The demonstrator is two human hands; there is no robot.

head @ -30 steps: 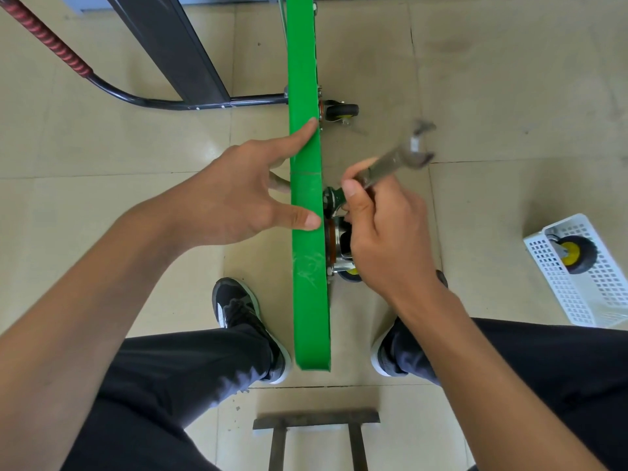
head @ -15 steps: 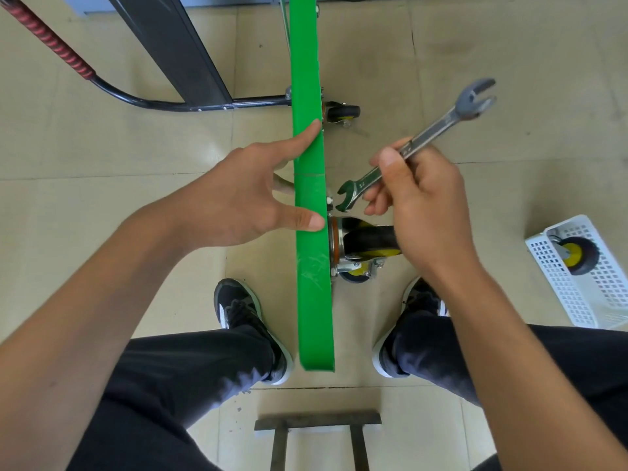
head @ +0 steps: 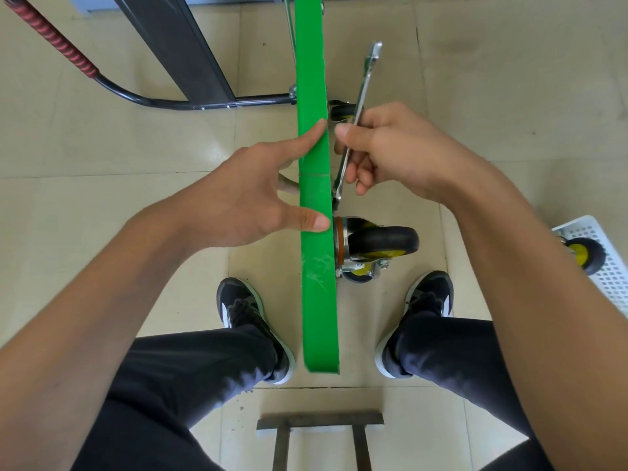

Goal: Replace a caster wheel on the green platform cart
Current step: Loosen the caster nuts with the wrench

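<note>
Wrench [head: 356, 124] now upright beside deck [head: 314, 130]

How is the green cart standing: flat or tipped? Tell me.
Tipped on edge: the green platform shows edge-on, its caster wheel pointing sideways.

The right hand [head: 401, 154] is now higher, up beside the cart [head: 314, 198] edge, no more over the caster [head: 377, 243], which now shows in full. The wrench [head: 356, 120], before slanted to the right, now stands almost parallel to the deck, its lower end close above the caster plate.
</note>
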